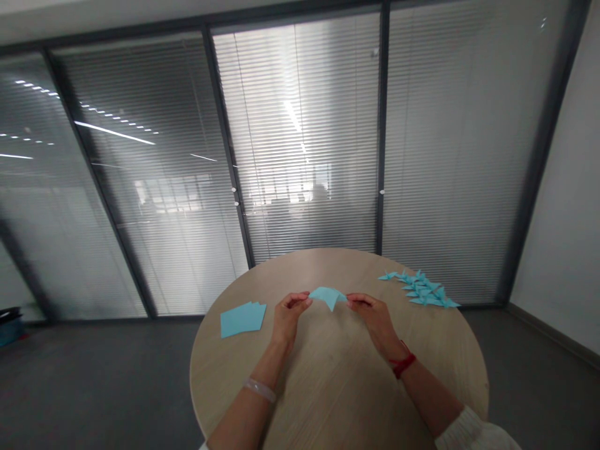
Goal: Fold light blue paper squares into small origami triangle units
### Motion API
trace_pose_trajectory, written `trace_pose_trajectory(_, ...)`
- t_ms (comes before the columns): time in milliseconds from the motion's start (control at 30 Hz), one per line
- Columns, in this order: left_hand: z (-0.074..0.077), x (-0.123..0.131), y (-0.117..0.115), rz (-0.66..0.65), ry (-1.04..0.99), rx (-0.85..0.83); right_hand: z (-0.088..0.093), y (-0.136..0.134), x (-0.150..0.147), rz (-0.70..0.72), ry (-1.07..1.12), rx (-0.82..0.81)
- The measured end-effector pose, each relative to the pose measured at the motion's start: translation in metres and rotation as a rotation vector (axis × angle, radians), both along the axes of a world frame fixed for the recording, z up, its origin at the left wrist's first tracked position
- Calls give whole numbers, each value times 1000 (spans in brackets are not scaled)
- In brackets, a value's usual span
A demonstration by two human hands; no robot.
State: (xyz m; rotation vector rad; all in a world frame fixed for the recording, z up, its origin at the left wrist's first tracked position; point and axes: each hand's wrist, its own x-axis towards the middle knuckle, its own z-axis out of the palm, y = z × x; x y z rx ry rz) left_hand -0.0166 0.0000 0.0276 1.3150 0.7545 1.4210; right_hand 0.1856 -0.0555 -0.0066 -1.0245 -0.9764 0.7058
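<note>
Between my two hands, above the middle of the table, is a sheet of light-blue origami paper (329, 296). It bends upward in the middle, and a pointed corner hangs down toward me. My left hand (291, 311) pinches its left corner between thumb and fingers. At the opposite corner my right hand (372, 312) grips the paper in the same way. A clear bangle is on my left wrist and a red band on the right one.
A stack of blue paper sheets (242, 320) lies left of my hands on the round wooden table (323, 387). Several folded blue paper cranes (424, 290) are grouped at the back right, near the edge. Beyond the table stands a glass wall with blinds (304, 144).
</note>
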Motion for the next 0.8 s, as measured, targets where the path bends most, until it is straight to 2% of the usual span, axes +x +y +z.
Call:
trace_pose_trajectory(400,0,-2,1,-20,9,23,-1,0,1,37,-45,60)
trace_pose_trajectory(633,1,-4,0,-147,-147,-196,3,-3,-1,36,-30,80)
trace_pose_trajectory(800,4,-3,-2,-153,-203,-220,2,-1,-1,24,-31,86)
